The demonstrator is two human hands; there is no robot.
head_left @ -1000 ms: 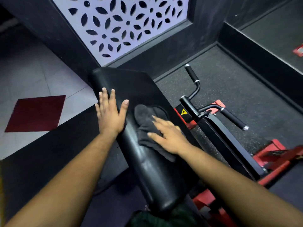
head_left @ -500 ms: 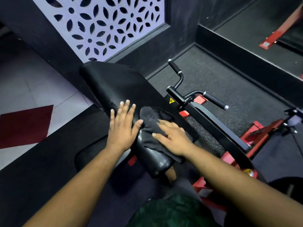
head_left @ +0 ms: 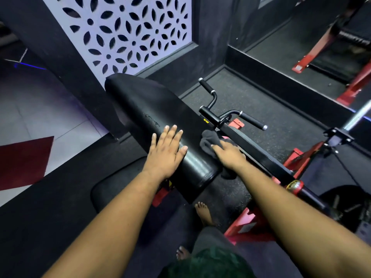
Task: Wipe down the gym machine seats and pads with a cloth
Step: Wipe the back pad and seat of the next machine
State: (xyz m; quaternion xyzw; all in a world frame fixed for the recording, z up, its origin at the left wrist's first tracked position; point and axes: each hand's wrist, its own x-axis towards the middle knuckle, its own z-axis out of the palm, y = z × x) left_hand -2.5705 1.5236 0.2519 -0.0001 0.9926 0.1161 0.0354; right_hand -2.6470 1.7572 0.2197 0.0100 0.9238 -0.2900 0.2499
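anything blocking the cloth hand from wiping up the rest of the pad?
Nothing visible. The right hand presses the cloth on the pad's right flank; the left hand lies flat on top, beside that path.

The long pad [head_left: 160,125] is smooth black vinyl with a dull sheen, scuffed near its middle. The dark cloth [head_left: 208,142] looks soft and matt; the handles [head_left: 252,121] wear grainy rubber grips with bright metal ends, above speckled rubber flooring [head_left: 285,109].

Black pad [head_left: 160,109] under cloth [head_left: 208,141], 2 hands.

Both hands flat, fingers [head_left: 172,135] extended
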